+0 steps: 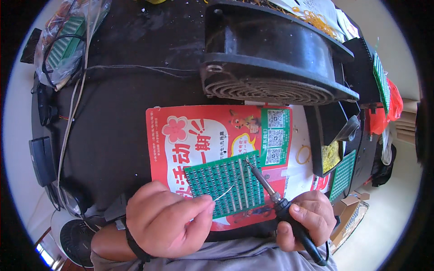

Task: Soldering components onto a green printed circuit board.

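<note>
A green circuit board [226,185] with rows of small components lies tilted on a red and white printed sheet [159,135]. My left hand [169,221] is closed at the board's near left corner, pinching a thin solder wire [224,193] whose free end sticks out over the board. In my right hand [312,221], fingers wrapped round its black handle, is a soldering iron [266,184]. Its metal tip points up and left at the board's far right part and appears to touch it near the edge.
A large black fan [280,54] stands beyond the sheet. Right of it are a soldering iron stand with yellow sponge [331,156], another green board [343,175] and a rubber band [303,154]. Bagged boards [65,43] and cables lie at the far left, a cardboard box [348,217] at the lower right.
</note>
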